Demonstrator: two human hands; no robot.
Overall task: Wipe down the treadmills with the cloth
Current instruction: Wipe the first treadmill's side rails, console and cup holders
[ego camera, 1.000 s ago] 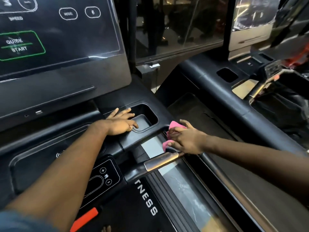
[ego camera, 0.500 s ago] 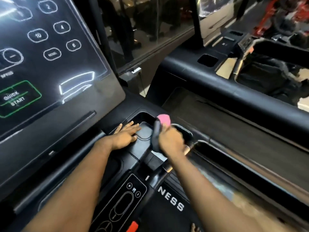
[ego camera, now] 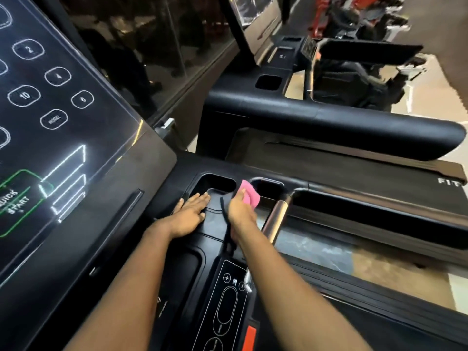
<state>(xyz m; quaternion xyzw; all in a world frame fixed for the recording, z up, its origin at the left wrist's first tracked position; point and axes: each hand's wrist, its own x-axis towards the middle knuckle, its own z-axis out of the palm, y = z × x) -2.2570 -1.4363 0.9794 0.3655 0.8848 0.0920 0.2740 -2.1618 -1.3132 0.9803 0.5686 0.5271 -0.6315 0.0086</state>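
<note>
Now, in the head view, the right hand pinches the pink cloth at the ridge of the treadmill console between two cup holders; the handrail-side holder lies just past the cloth, right hand nearer. The left hand rests flat, fingers straight, at the near edge of the screen-side holder.

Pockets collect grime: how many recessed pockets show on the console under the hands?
2: the left pocket beyond the left hand; the right pocket behind the pink cloth in the right hand. Others may lie out of frame.
</note>
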